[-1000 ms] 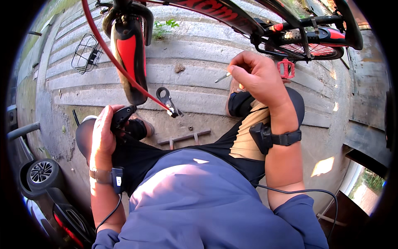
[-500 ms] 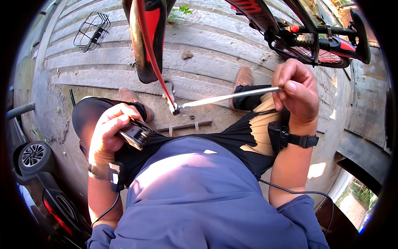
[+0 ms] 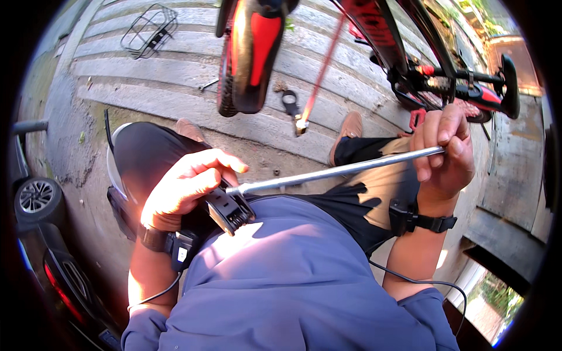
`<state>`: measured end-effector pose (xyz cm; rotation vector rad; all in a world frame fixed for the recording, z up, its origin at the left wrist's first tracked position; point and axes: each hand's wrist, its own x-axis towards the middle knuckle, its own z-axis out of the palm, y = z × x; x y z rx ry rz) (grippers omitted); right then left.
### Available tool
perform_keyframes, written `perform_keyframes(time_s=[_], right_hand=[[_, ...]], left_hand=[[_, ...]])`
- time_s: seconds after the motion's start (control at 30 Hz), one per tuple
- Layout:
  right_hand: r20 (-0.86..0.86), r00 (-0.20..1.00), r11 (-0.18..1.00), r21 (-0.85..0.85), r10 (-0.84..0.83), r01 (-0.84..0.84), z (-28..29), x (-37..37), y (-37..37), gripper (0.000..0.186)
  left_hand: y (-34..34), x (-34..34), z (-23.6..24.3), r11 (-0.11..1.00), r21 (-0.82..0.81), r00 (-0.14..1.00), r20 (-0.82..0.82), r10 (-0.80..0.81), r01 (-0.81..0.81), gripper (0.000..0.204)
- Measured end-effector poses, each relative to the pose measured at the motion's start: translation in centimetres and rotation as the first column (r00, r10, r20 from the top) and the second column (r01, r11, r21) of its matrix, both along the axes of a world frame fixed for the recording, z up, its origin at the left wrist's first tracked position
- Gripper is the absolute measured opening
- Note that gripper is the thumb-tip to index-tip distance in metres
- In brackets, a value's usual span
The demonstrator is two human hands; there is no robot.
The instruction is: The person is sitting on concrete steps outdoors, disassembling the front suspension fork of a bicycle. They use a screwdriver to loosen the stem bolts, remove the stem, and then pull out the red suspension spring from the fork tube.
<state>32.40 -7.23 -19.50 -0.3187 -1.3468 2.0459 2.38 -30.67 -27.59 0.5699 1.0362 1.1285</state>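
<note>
Between my hands is a silver metal rod, tilted slightly up to the right. My right hand pinches its far right end between thumb and fingers. In my left hand is a dark block that looks like a folding multi-tool, several thin metal parts showing at its end. The rod's left end meets this tool near my left fingertips; whether it sits in it or only touches, I cannot tell. Beyond the rod, a red cable hangs with a fitting at its lower end, beside a black ring clamp.
A bicycle's red and black wheel stands ahead, its dark frame to the right. On the slatted floor lie a black wire basket and a small metal tool. A car is at lower left.
The rod's left end has come away from the red cable's fitting to the multi-tool. My left hand has moved right with the tool. The cable now hangs farther off, blurred.
</note>
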Motion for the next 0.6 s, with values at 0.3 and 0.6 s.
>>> perform_keyframes(time_s=[0.3,0.6], right_hand=[[0.039,0.991,0.991,-0.054,0.127,-0.125,0.6,-9.1,-3.1,0.018],[0.060,0.888,0.868,-0.248,0.456,-0.430,-0.8,-17.4,-9.4,0.009]], left_hand=[[-5.4,-2.5,4.6,0.922,0.205,0.935,-0.066,0.349,-0.329,0.049],[-15.2,-6.2,3.4,0.792,0.237,0.817,0.013,0.576,-0.563,0.058]])
